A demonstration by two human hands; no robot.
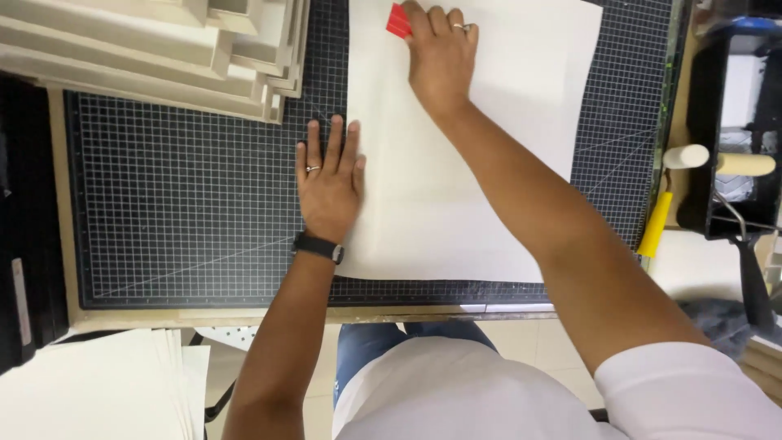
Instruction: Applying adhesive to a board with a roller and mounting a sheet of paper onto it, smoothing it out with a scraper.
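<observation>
A large white sheet (456, 204) lies on a dark gridded cutting mat (187, 212). My right hand (441, 55) reaches to the sheet's far edge and presses a small red scraper (397, 21) flat onto it. My left hand (329, 181) lies flat with fingers spread, half on the sheet's left edge and half on the mat. It wears a ring and a black wristband.
A stack of pale boards (163, 49) covers the mat's far left corner. At right stands a black paint tray (733, 122) with a white roller (717, 159) and a yellow handle (656, 224). Loose white sheets (98, 391) lie at the near left.
</observation>
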